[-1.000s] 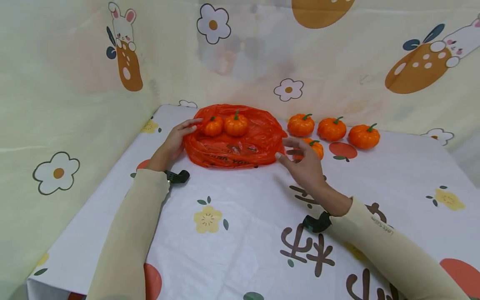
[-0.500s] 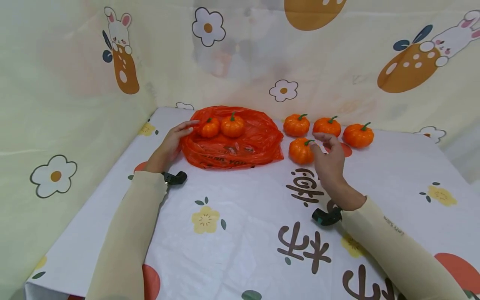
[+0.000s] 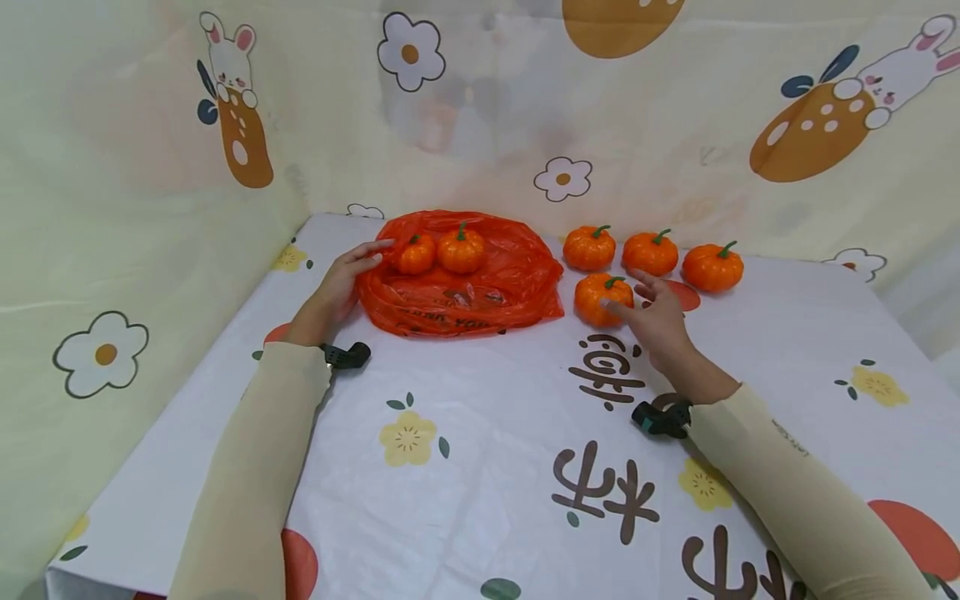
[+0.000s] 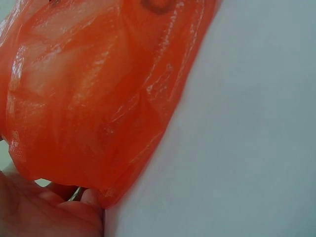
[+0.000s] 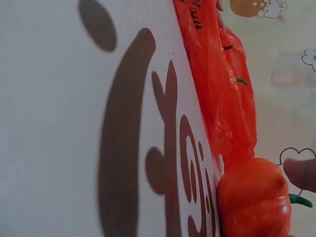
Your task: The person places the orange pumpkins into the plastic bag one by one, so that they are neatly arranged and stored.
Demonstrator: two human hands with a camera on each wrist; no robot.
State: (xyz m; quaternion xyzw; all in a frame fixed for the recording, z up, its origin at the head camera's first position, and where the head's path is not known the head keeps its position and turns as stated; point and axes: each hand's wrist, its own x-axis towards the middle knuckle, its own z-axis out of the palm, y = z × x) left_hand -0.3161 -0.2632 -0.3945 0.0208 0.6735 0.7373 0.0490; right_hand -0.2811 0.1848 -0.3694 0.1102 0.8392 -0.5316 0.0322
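A red plastic bag [image 3: 472,292] lies spread on the table with two small orange pumpkins in its opening, a smaller pumpkin [image 3: 417,254] and a larger pumpkin [image 3: 461,250]. My left hand [image 3: 341,279] rests at the bag's left rim, fingers extended along it; in the left wrist view the thumb side lies against the red plastic. My right hand [image 3: 660,321] is at the right side of another orange pumpkin [image 3: 595,302], its thumb overlapping the front and its fingers spread behind. The right wrist view shows this pumpkin [image 5: 254,200] with the thumb tip near its green stem.
Behind it stand three more pumpkins in a row: a left one [image 3: 588,248], a middle one [image 3: 649,253] and a right one [image 3: 712,267]. A white printed cloth [image 3: 465,467] covers the table. Patterned curtains [image 3: 480,125] close off the back and left side.
My right hand has moved right, away from the bag's right edge, then down to the front pumpkin's right side. The left hand stays at the bag. The view has shifted slightly.
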